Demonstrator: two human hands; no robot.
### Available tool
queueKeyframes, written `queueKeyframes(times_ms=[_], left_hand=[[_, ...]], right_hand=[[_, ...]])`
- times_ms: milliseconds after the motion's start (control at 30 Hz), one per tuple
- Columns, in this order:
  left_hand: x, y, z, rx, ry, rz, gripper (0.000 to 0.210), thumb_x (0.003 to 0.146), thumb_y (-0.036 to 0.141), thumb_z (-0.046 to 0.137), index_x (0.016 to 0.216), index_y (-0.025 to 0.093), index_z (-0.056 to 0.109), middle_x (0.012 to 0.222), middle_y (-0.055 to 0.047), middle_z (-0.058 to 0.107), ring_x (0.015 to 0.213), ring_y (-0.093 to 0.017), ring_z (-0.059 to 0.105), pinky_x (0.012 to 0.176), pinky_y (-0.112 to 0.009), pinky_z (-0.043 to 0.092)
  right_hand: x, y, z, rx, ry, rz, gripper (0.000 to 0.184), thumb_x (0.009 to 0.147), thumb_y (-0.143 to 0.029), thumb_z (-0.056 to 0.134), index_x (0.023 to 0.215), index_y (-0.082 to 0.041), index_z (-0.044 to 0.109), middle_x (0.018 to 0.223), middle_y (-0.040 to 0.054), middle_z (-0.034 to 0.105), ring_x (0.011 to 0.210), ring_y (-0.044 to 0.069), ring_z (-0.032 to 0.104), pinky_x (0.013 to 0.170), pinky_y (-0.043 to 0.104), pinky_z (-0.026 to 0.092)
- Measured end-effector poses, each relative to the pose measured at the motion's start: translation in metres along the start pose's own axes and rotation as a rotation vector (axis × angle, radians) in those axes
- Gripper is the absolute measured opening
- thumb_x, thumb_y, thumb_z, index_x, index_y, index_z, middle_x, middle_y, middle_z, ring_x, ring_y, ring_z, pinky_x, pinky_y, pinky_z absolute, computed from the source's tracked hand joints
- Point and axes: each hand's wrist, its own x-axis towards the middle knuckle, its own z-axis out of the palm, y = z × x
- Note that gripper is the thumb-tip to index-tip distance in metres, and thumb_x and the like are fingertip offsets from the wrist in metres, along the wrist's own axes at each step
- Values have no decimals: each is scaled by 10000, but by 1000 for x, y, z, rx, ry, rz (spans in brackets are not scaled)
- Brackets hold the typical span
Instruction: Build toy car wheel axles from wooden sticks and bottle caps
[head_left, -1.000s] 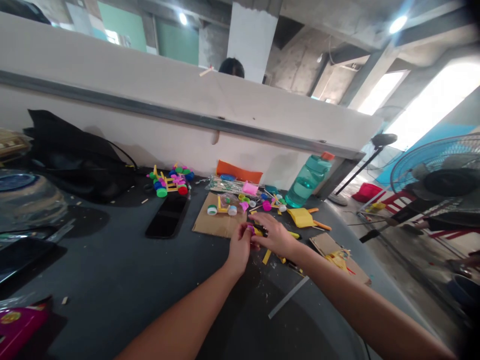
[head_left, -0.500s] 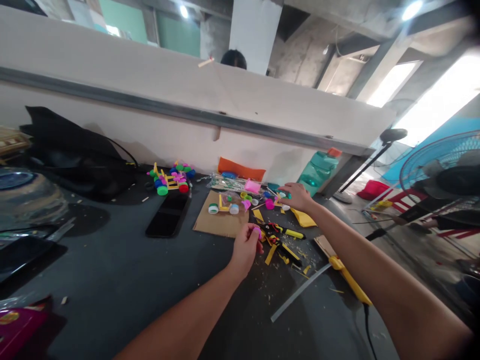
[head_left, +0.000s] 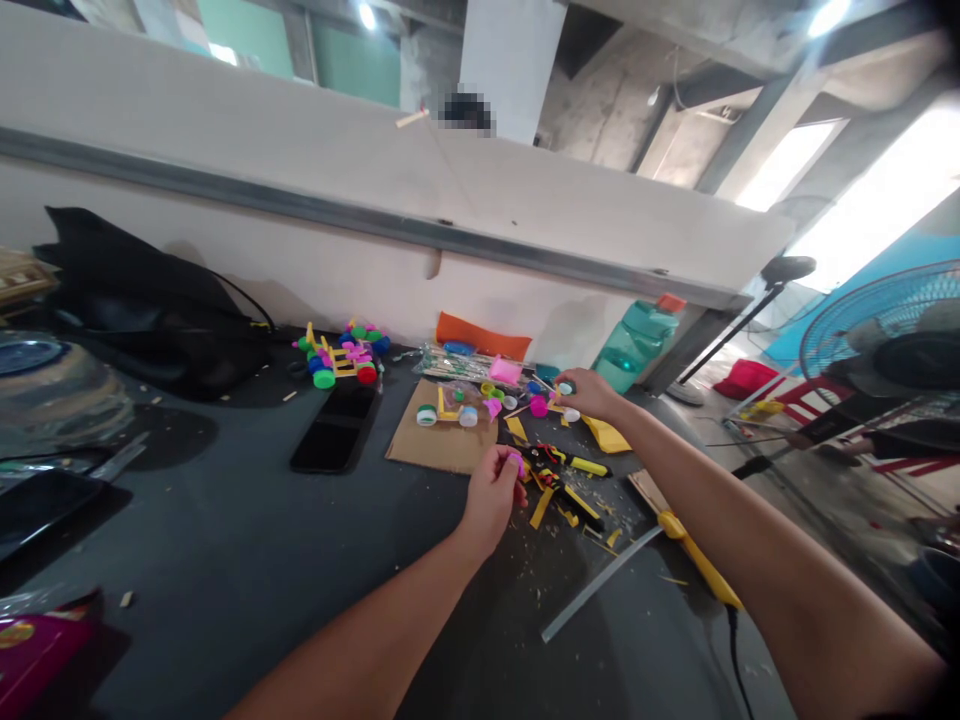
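My left hand (head_left: 489,497) is closed on a small pink plastic piece (head_left: 516,462) that shows at the fingertips. Beyond it, my right hand (head_left: 591,394) pinches a teal bottle cap (head_left: 565,388) with its pale inside facing me. Near the right fingers lie a magenta cap (head_left: 538,405) and a white cap (head_left: 571,415). A piece of cardboard (head_left: 409,447) carries a small yellow frame (head_left: 442,402) with caps at its ends. Just right of my left hand are black-and-yellow pliers (head_left: 576,500) and a cutter with a yellow handle (head_left: 589,467).
A yellow glue gun (head_left: 697,565) with a clear glue stick lies by my right forearm. A green bottle (head_left: 634,345) stands at the back right. A phone (head_left: 334,432) and colourful toy cars (head_left: 345,360) are on the left. Yellow scraps litter the table.
My right hand has drawn slightly left, and the teal cap in its fingers is turned so its pale inside shows. My left hand has stayed in place.
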Motion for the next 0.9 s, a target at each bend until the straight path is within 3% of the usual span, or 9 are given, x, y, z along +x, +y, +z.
queueKeyframes(times_ms=[167, 367, 533, 700, 900], left_hand=[[1, -1, 0, -9, -8, -1, 225, 777, 393, 551, 809, 174, 509, 656, 37, 509, 421, -63, 454, 401, -198, 424], [3, -3, 1, 14, -13, 9, 197, 787, 366, 528, 803, 171, 505, 651, 42, 500, 418, -60, 442, 388, -190, 414], [3, -2, 1, 36, -10, 6, 168, 797, 333, 507, 815, 165, 503, 654, 42, 496, 430, -60, 438, 397, -194, 430], [2, -2, 0, 33, -9, -1, 159, 804, 329, 501, 812, 170, 502, 656, 42, 496, 421, -59, 438, 393, -196, 420], [3, -3, 0, 33, -19, 6, 168, 803, 339, 508, 801, 171, 497, 655, 41, 497, 416, -61, 445, 389, -194, 406]], right_hand=[[-8, 10, 0, 59, -7, 27, 577, 658, -250, 718, 1202, -147, 556, 1142, 93, 645, 1007, 220, 612, 856, 298, 467], [-21, 25, 0, 55, -19, 40, 314, 741, -274, 638, 1039, -176, 662, 1074, 72, 681, 988, 236, 625, 856, 316, 469], [-18, 26, 8, 41, 0, 31, 237, 761, -270, 605, 968, -196, 693, 1040, 62, 695, 990, 245, 621, 857, 322, 463], [-14, 26, 12, 39, 12, 35, 216, 747, -259, 610, 931, -197, 702, 997, 57, 706, 964, 245, 629, 838, 318, 470], [-18, 28, 13, 62, 13, 40, 311, 742, -289, 623, 1039, -209, 669, 1035, 39, 700, 950, 226, 640, 820, 298, 483]])
